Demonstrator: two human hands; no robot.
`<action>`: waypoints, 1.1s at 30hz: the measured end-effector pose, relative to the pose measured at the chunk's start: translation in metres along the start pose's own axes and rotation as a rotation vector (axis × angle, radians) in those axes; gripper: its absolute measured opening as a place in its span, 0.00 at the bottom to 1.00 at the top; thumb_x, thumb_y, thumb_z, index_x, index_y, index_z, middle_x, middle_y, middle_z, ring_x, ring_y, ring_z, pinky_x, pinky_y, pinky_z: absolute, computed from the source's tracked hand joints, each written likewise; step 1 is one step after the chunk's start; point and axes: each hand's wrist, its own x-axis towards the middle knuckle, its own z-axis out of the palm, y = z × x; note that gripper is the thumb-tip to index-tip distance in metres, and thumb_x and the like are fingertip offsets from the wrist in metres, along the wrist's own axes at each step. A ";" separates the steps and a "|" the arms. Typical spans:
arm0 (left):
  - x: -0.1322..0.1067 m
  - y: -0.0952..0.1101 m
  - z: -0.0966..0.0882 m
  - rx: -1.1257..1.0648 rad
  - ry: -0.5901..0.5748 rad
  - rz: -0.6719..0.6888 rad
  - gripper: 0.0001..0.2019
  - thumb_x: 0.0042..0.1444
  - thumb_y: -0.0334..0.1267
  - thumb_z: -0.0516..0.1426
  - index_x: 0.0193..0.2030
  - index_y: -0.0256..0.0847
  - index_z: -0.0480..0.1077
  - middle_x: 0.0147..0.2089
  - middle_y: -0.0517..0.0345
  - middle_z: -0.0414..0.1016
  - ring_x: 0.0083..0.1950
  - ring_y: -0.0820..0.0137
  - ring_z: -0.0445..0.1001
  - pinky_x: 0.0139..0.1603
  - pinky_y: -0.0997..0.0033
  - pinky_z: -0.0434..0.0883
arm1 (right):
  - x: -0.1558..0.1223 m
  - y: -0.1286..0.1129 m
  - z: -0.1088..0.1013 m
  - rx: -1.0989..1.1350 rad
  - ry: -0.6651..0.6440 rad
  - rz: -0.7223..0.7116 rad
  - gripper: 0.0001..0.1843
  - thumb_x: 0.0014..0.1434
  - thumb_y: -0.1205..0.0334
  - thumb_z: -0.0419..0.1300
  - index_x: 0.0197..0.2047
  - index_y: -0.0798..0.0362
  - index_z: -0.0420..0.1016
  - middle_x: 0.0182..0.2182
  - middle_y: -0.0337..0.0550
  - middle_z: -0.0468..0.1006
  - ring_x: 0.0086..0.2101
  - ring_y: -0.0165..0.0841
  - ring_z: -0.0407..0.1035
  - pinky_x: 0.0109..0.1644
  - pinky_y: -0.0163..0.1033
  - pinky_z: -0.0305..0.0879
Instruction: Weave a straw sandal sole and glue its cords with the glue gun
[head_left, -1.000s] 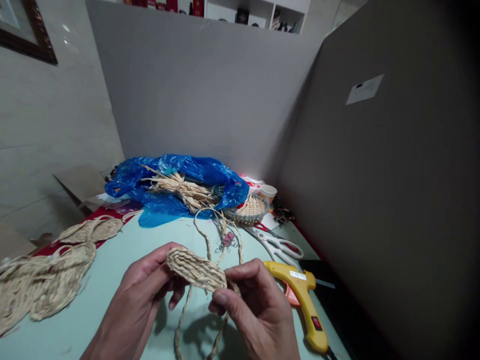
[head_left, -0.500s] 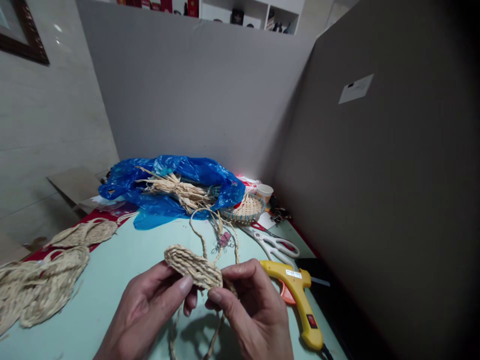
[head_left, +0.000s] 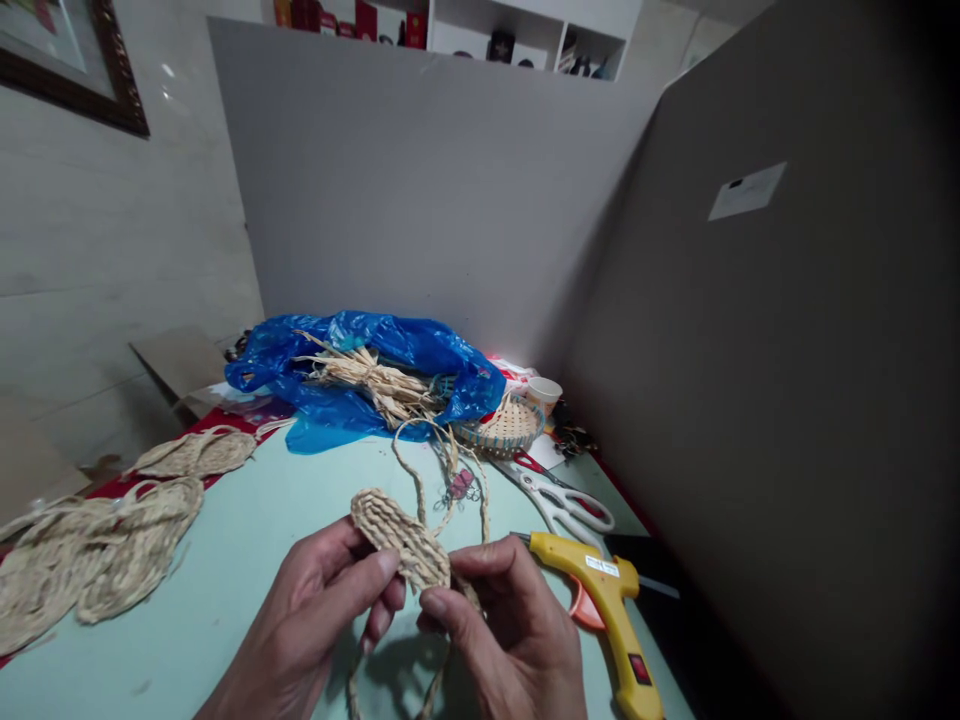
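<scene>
A small oval piece of coiled straw braid [head_left: 401, 540] is held up above the table between both hands. My left hand [head_left: 330, 600] pinches its left and lower side, thumb on the face. My right hand [head_left: 510, 620] grips the right end with thumb and forefinger. A long loose tail of straw braid [head_left: 409, 470] loops out behind the piece over the table, and more of it hangs below the hands. Just right of my right hand lies a yellow hot glue gun [head_left: 607, 585] with a glue stick in its back end.
White-handled scissors [head_left: 566, 500] lie behind the glue gun, by a shallow woven basket [head_left: 502, 430] and a paper cup [head_left: 545, 390]. A blue plastic bag [head_left: 375, 330] holds a bundle of dry straw [head_left: 371, 380]. Woven straw soles [head_left: 142, 545] lie at left. Grey partitions [head_left: 435, 190] stand behind and right.
The head view has shifted slightly left, so everything sits further right in the picture. Both hands keep their hold on the coiled straw braid, which is tilted a little more steeply.
</scene>
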 end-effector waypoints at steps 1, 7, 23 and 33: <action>0.000 0.000 -0.001 -0.005 -0.004 -0.007 0.13 0.48 0.46 0.68 0.28 0.38 0.76 0.23 0.59 0.72 0.24 0.74 0.63 0.24 0.79 0.64 | 0.000 0.002 0.000 -0.010 0.002 -0.005 0.11 0.50 0.57 0.72 0.30 0.50 0.74 0.23 0.36 0.78 0.24 0.32 0.73 0.29 0.34 0.68; 0.006 -0.002 -0.008 0.009 -0.036 -0.050 0.08 0.54 0.40 0.62 0.28 0.40 0.73 0.25 0.62 0.69 0.26 0.74 0.61 0.26 0.78 0.64 | -0.003 0.018 0.000 -0.193 0.002 -0.081 0.12 0.52 0.54 0.70 0.30 0.49 0.72 0.21 0.38 0.78 0.22 0.32 0.70 0.28 0.35 0.65; 0.016 -0.004 -0.008 -0.172 -0.156 -0.078 0.08 0.55 0.42 0.64 0.32 0.39 0.77 0.30 0.59 0.73 0.27 0.73 0.67 0.28 0.74 0.68 | 0.009 0.020 -0.001 -0.228 -0.017 -0.138 0.08 0.57 0.58 0.65 0.34 0.49 0.70 0.26 0.37 0.79 0.26 0.32 0.73 0.31 0.34 0.70; 0.018 -0.008 -0.009 -0.201 -0.250 -0.068 0.03 0.53 0.32 0.67 0.35 0.36 0.79 0.29 0.58 0.73 0.25 0.79 0.64 0.27 0.79 0.67 | 0.002 0.011 0.000 -0.212 0.004 -0.129 0.07 0.55 0.58 0.66 0.32 0.49 0.72 0.25 0.38 0.80 0.25 0.32 0.74 0.31 0.34 0.71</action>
